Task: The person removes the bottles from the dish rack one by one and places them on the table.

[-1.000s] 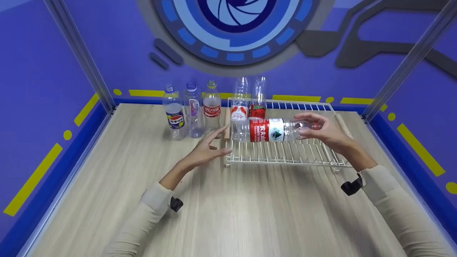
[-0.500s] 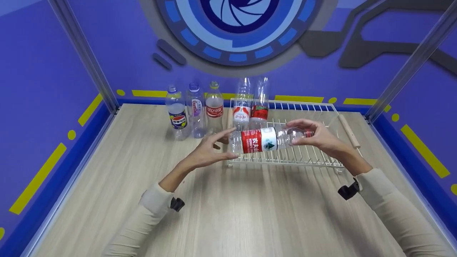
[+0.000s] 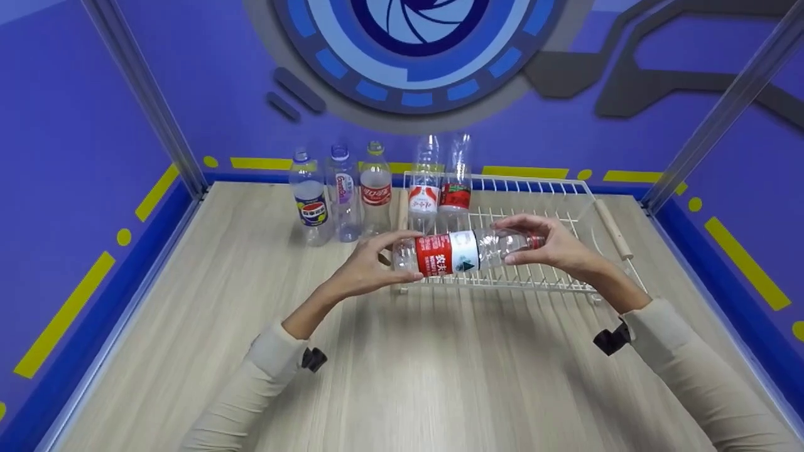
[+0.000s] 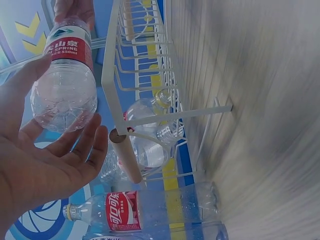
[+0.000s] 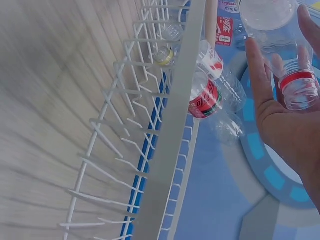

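Observation:
A clear plastic water bottle [image 3: 446, 252] with a red and white label lies sideways in the air over the front of the white wire rack [image 5: 172, 120]. At its base, my left hand [image 3: 367, 265] grips it with thumb and fingers on opposite sides; the left wrist view shows the ribbed bottom [image 4: 65, 107] facing the palm. My right hand [image 3: 553, 245] holds the shoulder and neck end, where the right wrist view shows a red ring [image 5: 297, 79] under an uncapped mouth. Two bottles stand neck down in the rack's left end, one red-and-white labelled [image 3: 424, 199], one red-labelled [image 3: 456, 196].
Left of the rack, three upright bottles stand on the wood-look table [image 3: 251, 314]: one with a blue label [image 3: 313, 210], one with a pink-and-white label [image 3: 343, 188], one cola bottle [image 3: 375, 194]. Wooden handles [image 3: 612, 229] sit at the rack's ends. Blue panels enclose the table.
The water bottle has moved left and toward me in my right hand. My left hand, apart from it a second ago, now grips its base. The standing bottles have stayed put.

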Action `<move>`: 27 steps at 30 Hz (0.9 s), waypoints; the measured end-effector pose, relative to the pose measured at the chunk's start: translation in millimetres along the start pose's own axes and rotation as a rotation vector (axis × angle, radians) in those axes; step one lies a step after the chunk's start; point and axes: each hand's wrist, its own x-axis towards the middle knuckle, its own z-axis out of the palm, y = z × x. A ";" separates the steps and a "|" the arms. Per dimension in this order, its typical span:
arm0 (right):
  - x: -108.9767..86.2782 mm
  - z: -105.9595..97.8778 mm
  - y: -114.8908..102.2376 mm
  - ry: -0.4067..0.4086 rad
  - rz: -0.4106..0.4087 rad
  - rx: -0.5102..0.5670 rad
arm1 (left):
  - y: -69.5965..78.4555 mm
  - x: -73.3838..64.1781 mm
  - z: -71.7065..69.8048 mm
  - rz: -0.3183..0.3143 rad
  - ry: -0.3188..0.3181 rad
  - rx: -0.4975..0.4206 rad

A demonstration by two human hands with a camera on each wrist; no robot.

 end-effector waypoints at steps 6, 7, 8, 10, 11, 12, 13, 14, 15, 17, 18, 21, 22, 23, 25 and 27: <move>-3.0 -2.6 -0.1 -0.018 -0.005 -0.012 | 1.1 -0.7 -0.5 -0.001 0.006 0.000; -3.7 -3.4 0.2 -0.020 -0.007 -0.012 | 0.9 -0.7 -0.9 0.003 0.007 0.005; -4.5 -4.5 0.6 -0.024 -0.011 -0.009 | 0.4 -0.5 -1.3 0.008 0.009 0.007; -6.3 -7.2 1.8 -0.028 -0.021 0.006 | -1.4 -0.6 -2.4 0.023 0.015 0.016; -7.6 -9.1 2.8 -0.032 -0.027 0.013 | -2.6 -1.0 -3.1 0.028 0.020 0.020; -9.0 -11.3 3.7 -0.036 -0.033 0.025 | -4.2 -1.8 -3.9 0.032 0.024 0.023; -10.2 -13.9 4.7 -0.039 -0.039 0.033 | -5.7 -2.6 -5.2 0.037 0.028 0.027; -11.7 -17.0 5.7 -0.040 -0.044 0.042 | -7.3 -3.7 -6.6 0.035 0.031 0.024; -13.3 -20.4 6.8 -0.039 -0.049 0.049 | -9.0 -4.9 -8.1 0.033 0.034 0.021; -17.4 -28.3 8.9 -0.036 -0.053 0.062 | -12.1 -7.5 -11.4 0.019 0.039 0.009; -19.4 -32.7 10.1 -0.030 -0.052 0.068 | -13.7 -8.9 -13.1 0.014 0.043 0.003; -25.5 -47.3 13.8 0.002 -0.043 0.061 | -17.2 -13.2 -19.1 -0.006 0.062 -0.023; -27.5 -52.5 15.2 0.017 -0.040 0.055 | -18.2 -14.7 -21.3 -0.013 0.069 -0.028; -29.4 -57.8 16.9 0.033 -0.036 0.046 | -19.0 -16.2 -23.6 -0.017 0.077 -0.034; -33.2 -68.5 20.2 0.063 -0.029 0.030 | -20.5 -19.4 -28.4 -0.029 0.090 -0.048; -37.2 -79.1 23.7 0.086 -0.023 0.017 | -22.1 -22.5 -33.4 -0.047 0.096 -0.065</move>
